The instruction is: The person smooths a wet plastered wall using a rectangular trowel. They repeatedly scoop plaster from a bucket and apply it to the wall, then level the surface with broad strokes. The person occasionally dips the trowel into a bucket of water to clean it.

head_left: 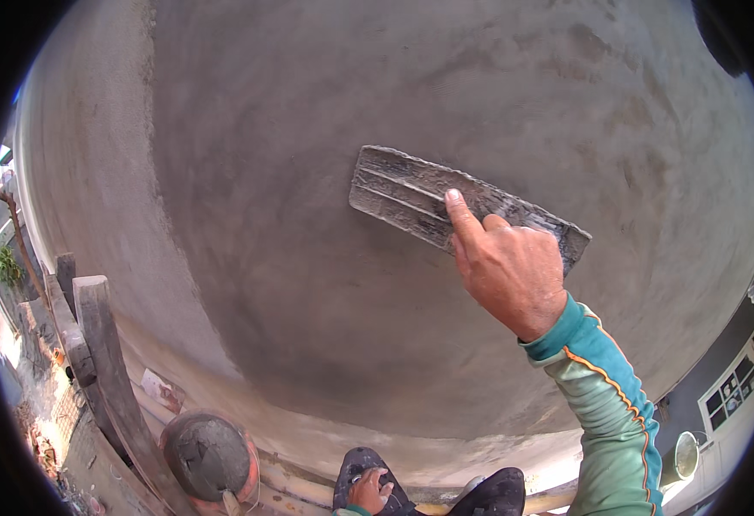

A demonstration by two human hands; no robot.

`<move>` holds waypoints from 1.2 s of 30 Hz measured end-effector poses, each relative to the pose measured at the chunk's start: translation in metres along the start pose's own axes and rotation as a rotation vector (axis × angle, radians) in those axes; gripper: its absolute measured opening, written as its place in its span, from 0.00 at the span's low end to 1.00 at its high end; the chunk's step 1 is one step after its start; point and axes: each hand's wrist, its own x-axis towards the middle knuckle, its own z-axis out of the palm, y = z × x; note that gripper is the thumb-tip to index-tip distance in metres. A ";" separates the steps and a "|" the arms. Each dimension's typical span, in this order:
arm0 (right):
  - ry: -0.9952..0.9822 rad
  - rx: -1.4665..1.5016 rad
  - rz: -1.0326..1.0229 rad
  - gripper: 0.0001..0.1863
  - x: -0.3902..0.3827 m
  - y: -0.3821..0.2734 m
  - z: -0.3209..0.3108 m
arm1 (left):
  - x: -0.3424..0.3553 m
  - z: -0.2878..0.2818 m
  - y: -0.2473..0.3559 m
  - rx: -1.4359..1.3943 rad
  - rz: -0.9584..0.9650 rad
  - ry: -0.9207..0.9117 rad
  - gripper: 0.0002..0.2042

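My right hand (514,271) grips a plastering float (403,193) with a ribbed, mortar-smeared back. Its index finger stretches along the ribs, while the other fingers curl round a handle that I cannot see. The float lies tilted against a grey plastered wall (308,284), its left end higher than its right. Low in the view, my left hand (370,492) rests by my dark-trousered knee, fingers loosely bent and apart, with nothing visible in them.
An orange-rimmed bucket (209,456) of grey mortar stands at lower left, a handle sticking out of it. Wooden planks (106,361) rise beside it. Poles run under my legs. A pale bucket (685,457) hangs or stands at lower right, near a window (731,394).
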 end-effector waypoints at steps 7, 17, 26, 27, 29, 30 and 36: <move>-0.016 -0.112 0.093 0.26 -0.075 0.089 -0.011 | -0.005 0.006 0.009 0.082 0.007 -0.013 0.22; 0.032 0.007 0.204 0.30 -0.156 0.147 0.027 | -0.001 -0.006 0.024 0.108 0.111 0.073 0.20; 0.173 0.141 0.443 0.32 -0.248 0.161 0.112 | 0.040 -0.027 0.020 0.171 0.174 0.064 0.20; 0.247 0.195 0.489 0.31 -0.283 0.160 0.125 | 0.011 -0.018 0.024 0.158 0.139 0.062 0.19; 0.437 0.313 0.672 0.28 -0.320 0.162 0.150 | 0.010 -0.011 0.011 0.138 0.167 0.078 0.19; 0.537 0.413 0.789 0.26 -0.330 0.165 0.155 | 0.013 -0.008 0.006 0.170 0.267 0.137 0.19; 0.769 1.403 1.193 0.24 -0.224 0.120 0.120 | 0.021 -0.009 -0.002 0.077 0.273 0.081 0.19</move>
